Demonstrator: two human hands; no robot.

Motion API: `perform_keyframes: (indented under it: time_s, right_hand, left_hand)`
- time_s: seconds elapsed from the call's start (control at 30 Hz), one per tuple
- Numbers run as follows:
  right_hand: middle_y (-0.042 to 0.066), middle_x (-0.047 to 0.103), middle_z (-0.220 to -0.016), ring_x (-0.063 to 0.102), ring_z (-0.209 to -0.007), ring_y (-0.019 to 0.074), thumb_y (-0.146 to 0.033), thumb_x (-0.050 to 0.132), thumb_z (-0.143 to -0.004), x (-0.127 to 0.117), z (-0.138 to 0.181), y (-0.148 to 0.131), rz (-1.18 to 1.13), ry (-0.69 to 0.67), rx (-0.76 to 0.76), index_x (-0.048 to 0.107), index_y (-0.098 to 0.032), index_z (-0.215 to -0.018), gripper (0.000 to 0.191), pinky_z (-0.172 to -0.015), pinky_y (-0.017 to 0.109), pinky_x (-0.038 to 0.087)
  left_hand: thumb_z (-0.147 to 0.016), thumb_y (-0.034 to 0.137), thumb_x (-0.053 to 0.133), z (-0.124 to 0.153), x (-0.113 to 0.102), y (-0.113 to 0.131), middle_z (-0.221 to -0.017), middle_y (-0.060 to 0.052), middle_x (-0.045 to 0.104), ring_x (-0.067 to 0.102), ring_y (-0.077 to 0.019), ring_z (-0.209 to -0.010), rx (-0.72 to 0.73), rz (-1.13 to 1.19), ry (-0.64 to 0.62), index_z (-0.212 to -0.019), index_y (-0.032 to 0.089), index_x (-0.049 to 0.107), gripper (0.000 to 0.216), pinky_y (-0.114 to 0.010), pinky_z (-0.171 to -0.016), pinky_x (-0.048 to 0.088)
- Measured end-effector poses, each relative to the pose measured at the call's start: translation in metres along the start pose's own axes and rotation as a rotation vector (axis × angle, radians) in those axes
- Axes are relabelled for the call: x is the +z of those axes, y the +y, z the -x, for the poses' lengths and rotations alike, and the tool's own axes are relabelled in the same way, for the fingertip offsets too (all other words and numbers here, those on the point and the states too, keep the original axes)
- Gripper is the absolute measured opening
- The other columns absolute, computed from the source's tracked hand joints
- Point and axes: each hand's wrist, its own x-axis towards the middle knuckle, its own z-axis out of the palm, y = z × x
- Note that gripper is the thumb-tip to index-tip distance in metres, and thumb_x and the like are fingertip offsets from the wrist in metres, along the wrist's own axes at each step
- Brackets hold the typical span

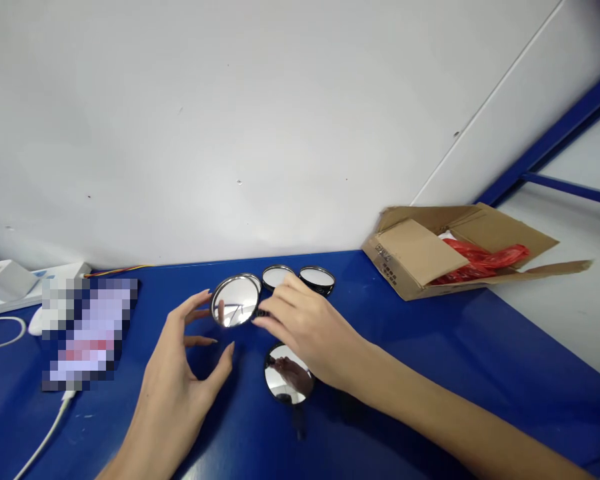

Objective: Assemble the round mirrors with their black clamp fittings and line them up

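A round mirror [235, 302] with a dark rim is held above the blue table, its face toward me. My right hand [305, 320] pinches it at its right edge, by what looks like a short black stem. My left hand [185, 373] is at the mirror's left, fingers spread and curved; the fingertips are close behind its rim, and whether they touch I cannot tell. Below the right hand lies a second round mirror [289, 375] with a black stem, reflecting a hand. Behind stand more round mirrors, one [317, 277] to the right and one [276, 275] partly covered by my right hand.
An open cardboard box [395, 267] with red plastic [480, 260] inside stands at the back right. A blurred-out phone [95, 327] with a white cable [50, 427] lies left. A white power strip [60, 275] is at the far left. A white wall [230, 133] rises behind the blue table [405, 347].
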Motion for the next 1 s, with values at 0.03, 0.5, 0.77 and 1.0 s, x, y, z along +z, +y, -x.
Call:
perform_keyframes:
  time_s: [0.03,0.5,0.77,1.0]
  right_hand:
    - [0.01,0.08,-0.102,0.067,-0.105,0.0271,-0.028,0.058,-0.12,0.003,-0.005,0.002,-0.005,-0.011,0.069,0.078,-0.015,-0.104,0.029,-0.1,0.043,0.057]
    - [0.011,0.077,-0.091,0.07,-0.104,0.0298,-0.032,0.076,-0.111,0.032,-0.022,0.007,0.037,0.003,0.253,0.081,-0.016,-0.09,0.027,-0.095,0.042,0.057]
    - [0.006,0.075,-0.088,0.067,-0.091,0.0258,-0.034,0.075,-0.112,0.022,0.004,0.01,-0.001,0.057,0.312,0.076,-0.019,-0.089,0.027,-0.083,0.039,0.054]
    - [0.003,0.071,-0.1,0.064,-0.101,0.0239,-0.035,0.083,-0.105,-0.009,0.056,0.022,-0.382,-0.044,0.377,0.077,-0.023,-0.105,0.013,-0.089,0.039,0.052]
  left_hand:
    - [-0.098,0.047,0.079,-0.001,0.002,-0.003,-0.153,-0.011,0.067,0.08,-0.0302,-0.107,-0.015,0.017,-0.001,-0.163,0.036,0.046,0.074,-0.045,-0.082,0.069]
    - [-0.102,0.051,0.073,0.004,0.01,0.002,-0.144,-0.011,0.067,0.073,-0.0334,-0.123,-0.09,0.053,-0.1,-0.154,0.031,0.052,0.06,-0.05,-0.093,0.066]
    - [-0.1,0.06,0.074,0.003,0.006,-0.005,-0.143,-0.009,0.07,0.076,-0.0283,-0.103,-0.124,0.024,-0.135,-0.15,0.036,0.056,0.058,-0.038,-0.069,0.061]
    - [-0.107,0.062,0.067,0.009,0.002,0.009,-0.142,-0.006,0.07,0.072,-0.0265,-0.104,-0.116,-0.023,-0.259,-0.142,0.036,0.062,0.044,-0.031,-0.06,0.052]
